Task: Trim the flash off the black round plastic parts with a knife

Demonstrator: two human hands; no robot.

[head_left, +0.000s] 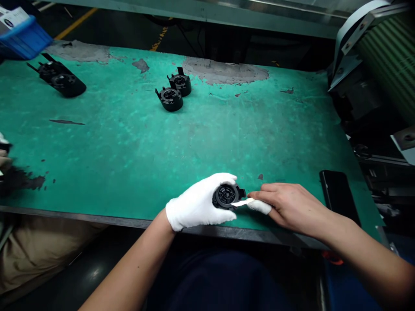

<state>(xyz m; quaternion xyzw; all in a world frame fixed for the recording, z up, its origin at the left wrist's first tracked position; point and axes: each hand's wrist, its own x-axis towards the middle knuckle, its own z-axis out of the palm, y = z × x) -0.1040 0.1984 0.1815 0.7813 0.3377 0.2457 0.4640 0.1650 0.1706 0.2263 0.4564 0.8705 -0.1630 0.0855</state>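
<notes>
The round black part (226,194) is over the green table (259,129), close to its front edge, cupped at the rim by the white-gloved left hand (202,203). It looks like stiff, light plastic, perhaps slippery; the rim seems the safest hold, as the small tab (242,193) could snap. The right hand (287,205) pinches a pale sliver (241,202) by the part's edge. Farther off stand similar parts (171,100).

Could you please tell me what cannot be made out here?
Head view: palm side of the round black part, hidden by the left hand.
Head view: held end of the pale strip, hidden by the right hand.
Head view: co-worker's hand, cut off by the left edge.
</notes>
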